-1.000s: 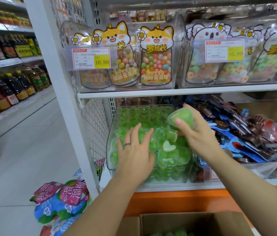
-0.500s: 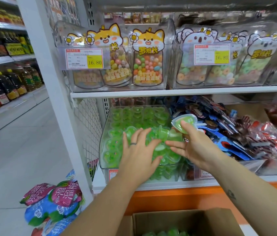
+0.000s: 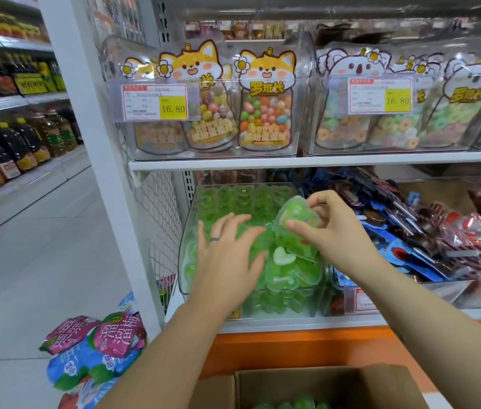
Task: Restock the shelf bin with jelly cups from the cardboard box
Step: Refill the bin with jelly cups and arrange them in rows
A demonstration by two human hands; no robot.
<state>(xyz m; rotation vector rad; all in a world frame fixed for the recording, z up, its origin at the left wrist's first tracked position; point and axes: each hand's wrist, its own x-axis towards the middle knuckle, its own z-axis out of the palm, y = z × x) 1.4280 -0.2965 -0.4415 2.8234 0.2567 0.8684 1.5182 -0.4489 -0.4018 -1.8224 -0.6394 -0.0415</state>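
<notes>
Pinching jelly cup (image 3: 295, 214) with right hand (image 3: 339, 234) over shelf bin (image 3: 187, 246); left hand (image 3: 227, 261) flat, fingers spread. Price tags (image 3: 155, 101) reading 16.80. Cup tipped more than before.

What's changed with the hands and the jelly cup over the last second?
The right hand has brought the jelly cup it holds slightly leftward over the shelf bin and tipped it, still pinching it. The left hand stays spread flat on the cups in the bin; the cardboard box stays below the shelf.
</notes>
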